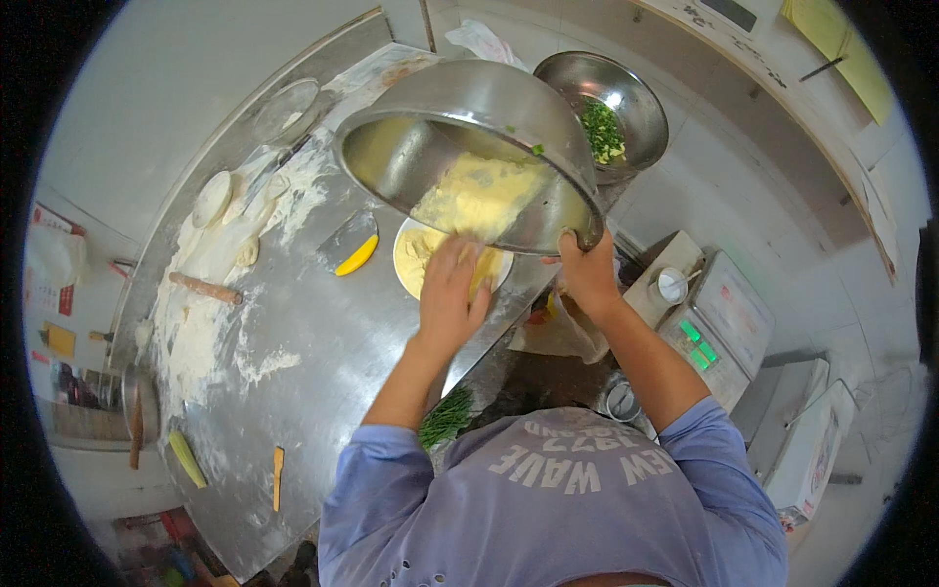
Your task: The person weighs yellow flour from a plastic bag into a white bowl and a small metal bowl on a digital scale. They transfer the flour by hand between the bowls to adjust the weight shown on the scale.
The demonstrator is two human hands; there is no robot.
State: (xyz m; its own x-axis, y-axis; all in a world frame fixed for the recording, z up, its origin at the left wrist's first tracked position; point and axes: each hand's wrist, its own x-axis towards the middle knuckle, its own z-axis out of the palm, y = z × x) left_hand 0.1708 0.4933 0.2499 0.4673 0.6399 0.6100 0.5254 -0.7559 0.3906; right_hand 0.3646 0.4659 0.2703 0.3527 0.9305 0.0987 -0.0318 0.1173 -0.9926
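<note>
A large metal bowl [484,92] is tilted over a white bowl [402,265], its inside coated with pale yellow flour or powder. My right hand [587,268] grips the metal bowl's lower right rim, thumb over the edge. Just below the rim, my left hand [453,290] is over the white bowl, fingers apart and slightly blurred; its fingertips are partly hidden, so contact with the yellow contents cannot be told. A scraper with a yellow handle [357,256] lies left of the white bowl on the steel table.
On the floured steel table [323,359] are a wooden rolling pin [205,288], dough [248,252], a green vegetable [187,458] and a wooden spatula [278,478]. Behind right stands a metal bowl [645,110] with chopped greens [601,132]. A digital scale [715,330] is at right.
</note>
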